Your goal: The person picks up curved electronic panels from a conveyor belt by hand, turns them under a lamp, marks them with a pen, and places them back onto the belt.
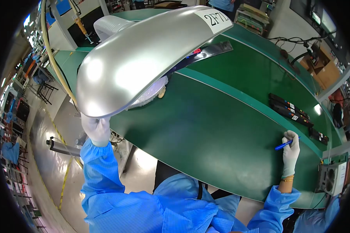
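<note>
My right hand [290,153], in a white glove, is closed around a blue pen [283,145] above the right part of the green table. My left hand [96,130], also gloved in white, is at the lower left end of a large silver hood [120,66]. The hood hides its fingers, so whether they grip anything cannot be made out. A label reading roughly "2F7L" [216,20] is stuck on the far end of the hood. Clear plastic wrap [149,94] shows partly beneath the hood, beside the table's left side.
The green table [190,128] curves across the view. Several black strip-shaped parts [289,110] lie along its right side, with a shorter black piece [318,136] nearby. A white boxy device with a fan [332,178] stands at the right edge. A cardboard box [322,70] is farther back.
</note>
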{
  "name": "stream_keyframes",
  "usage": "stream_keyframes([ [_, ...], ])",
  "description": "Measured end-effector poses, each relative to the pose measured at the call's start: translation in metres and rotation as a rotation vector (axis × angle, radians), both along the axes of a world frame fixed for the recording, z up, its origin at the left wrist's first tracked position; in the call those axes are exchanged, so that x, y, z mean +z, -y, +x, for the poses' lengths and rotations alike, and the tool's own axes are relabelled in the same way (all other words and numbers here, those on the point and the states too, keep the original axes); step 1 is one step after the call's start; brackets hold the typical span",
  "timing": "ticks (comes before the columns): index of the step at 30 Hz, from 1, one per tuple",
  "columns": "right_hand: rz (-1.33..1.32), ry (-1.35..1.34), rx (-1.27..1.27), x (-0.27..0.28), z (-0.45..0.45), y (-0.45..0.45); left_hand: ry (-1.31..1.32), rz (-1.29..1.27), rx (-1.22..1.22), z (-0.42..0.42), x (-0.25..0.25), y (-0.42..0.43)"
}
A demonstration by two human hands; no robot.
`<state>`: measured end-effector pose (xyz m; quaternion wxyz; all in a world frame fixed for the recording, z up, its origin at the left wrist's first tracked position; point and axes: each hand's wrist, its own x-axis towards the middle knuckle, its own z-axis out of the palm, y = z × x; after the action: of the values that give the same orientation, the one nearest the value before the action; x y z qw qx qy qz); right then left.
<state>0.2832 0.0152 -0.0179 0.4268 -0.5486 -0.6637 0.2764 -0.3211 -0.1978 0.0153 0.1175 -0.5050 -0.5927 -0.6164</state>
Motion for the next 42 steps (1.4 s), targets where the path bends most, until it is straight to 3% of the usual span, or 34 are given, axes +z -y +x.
stream_keyframes([
  [11, -0.034, 0.010, -0.006, 0.004, -0.002, 0.002, -0.228, -0.047, 0.196, -0.003, -0.004, 0.002],
  [14, -0.030, -0.004, -0.008, 0.004, -0.003, 0.002, -0.066, -0.013, 0.125, -0.007, -0.015, 0.004],
  [42, -0.029, -0.023, -0.014, 0.002, -0.007, 0.000, -0.021, 0.034, 0.078, -0.001, -0.009, 0.005],
])
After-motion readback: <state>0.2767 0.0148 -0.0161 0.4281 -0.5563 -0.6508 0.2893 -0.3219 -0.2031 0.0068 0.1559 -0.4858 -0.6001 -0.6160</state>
